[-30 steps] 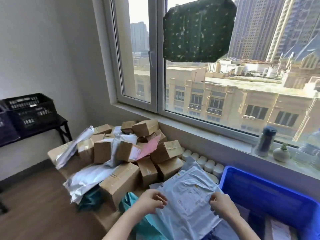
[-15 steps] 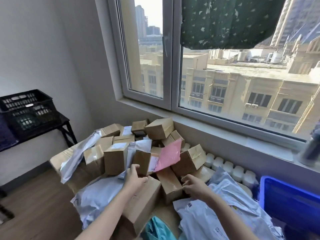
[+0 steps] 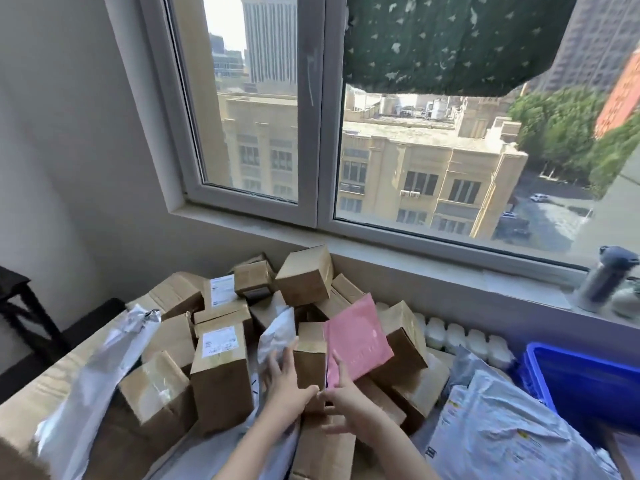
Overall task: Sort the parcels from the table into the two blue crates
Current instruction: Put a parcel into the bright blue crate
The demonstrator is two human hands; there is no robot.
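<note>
We see both hands at 1 small brown box [image 3: 310, 355] that stands up in the pile of parcels [image 3: 221, 372]. The left hand [image 3: 284, 386] is spread on its left side. The right hand [image 3: 346, 400], fingers straight, touches the pink bag [image 3: 360, 341] leaning there. We think 2 sides stop it tipping. 1 blue crate [image 3: 581, 379] waits well apart on the right

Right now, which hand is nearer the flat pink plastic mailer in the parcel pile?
Right. The right hand reaches the flat pink plastic mailer at its lower-left edge. The left hand is further left, on the upright brown cardboard box beside the mailer.
</note>
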